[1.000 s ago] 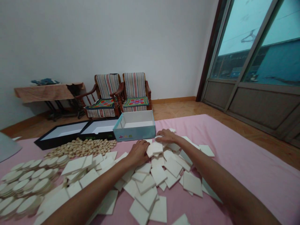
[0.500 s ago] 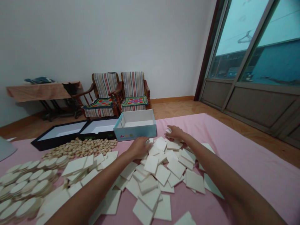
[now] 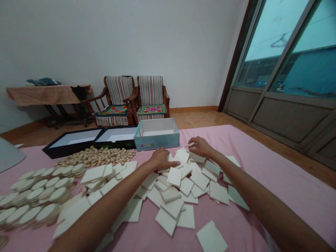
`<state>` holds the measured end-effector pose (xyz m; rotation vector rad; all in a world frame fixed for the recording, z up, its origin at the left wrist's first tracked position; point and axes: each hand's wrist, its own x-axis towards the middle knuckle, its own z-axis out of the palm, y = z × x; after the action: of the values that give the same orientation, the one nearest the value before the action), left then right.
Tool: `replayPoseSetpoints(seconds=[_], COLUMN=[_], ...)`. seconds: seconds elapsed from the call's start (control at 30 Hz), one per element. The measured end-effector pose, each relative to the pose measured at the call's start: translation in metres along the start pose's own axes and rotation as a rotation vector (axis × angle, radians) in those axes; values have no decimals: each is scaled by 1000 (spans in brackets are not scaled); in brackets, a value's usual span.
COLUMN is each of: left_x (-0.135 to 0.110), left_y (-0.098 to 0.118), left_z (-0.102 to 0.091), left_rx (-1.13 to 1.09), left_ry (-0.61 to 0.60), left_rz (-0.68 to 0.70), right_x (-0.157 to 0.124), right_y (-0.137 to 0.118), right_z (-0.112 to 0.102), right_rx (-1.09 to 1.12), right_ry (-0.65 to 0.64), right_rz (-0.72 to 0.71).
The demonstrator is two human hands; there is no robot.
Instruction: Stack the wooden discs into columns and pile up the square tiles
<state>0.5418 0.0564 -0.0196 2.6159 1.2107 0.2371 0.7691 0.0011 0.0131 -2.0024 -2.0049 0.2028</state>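
A loose pile of pale square wooden tiles (image 3: 186,186) is spread over the pink cloth in front of me. At the pile's far left edge, just before the light blue box (image 3: 157,140), my left hand (image 3: 161,159) rests on the tiles. Its thumb stretches out to the right, apart from the fingers, whose tips are partly hidden. On the far right of the pile my right hand (image 3: 201,147) pinches a thin pale wooden tile (image 3: 190,145), seen nearly edge-on, between thumb and fingers.
Left of the pile lie more square tiles (image 3: 94,173), stacked round wooden discs (image 3: 47,196) and a heap of small wooden beads (image 3: 97,156). Two black-sided boxes (image 3: 70,141) with white insides stand behind them. Two armchairs (image 3: 151,94) are by the wall.
My left hand has opened its thumb outward over the tiles. The right hand has turned slightly, and the tile in it now shows its edge. The view has shifted a little.
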Motion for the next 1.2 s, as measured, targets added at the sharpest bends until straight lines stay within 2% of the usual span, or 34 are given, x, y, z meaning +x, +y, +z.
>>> replayPoseSetpoints(seconds=[0.1, 0.17, 0.2, 0.3, 0.37, 0.5, 0.73, 0.97, 1.2], left_x=[-4, -7, -9, -14, -18, -20, -29, -42, -51], left_y=[-11, -18, -21, -27, -27, -19, -1, 7, 12], left_z=[0, -3, -4, -12, -16, -19, -20, -27, -24], left_rx=[-51, -95, -119, -191, -232, -264, -206, -169, -189], left_ry=[-7, -24, -36, -87, -132, -207, -172, -199, -134], left_rz=[-13, -8, -7, -21, -26, -37, -86, -94, -83], right_x=[-15, -18, -17, -8, 0, 8, 6, 7, 7], right_y=[-18, -23, -23, -18, -15, -22, -36, -41, -49], right_z=[-1, -1, -1, 1, 4, 14, 12, 9, 4], right_rx=[86, 213, 269, 296, 234, 149, 235, 357, 493], right_ry=[-29, -145, -214, -331, -339, -354, -467, -601, -721], right_rz=[-141, -228, -227, -63, 50, 150, 130, 141, 126])
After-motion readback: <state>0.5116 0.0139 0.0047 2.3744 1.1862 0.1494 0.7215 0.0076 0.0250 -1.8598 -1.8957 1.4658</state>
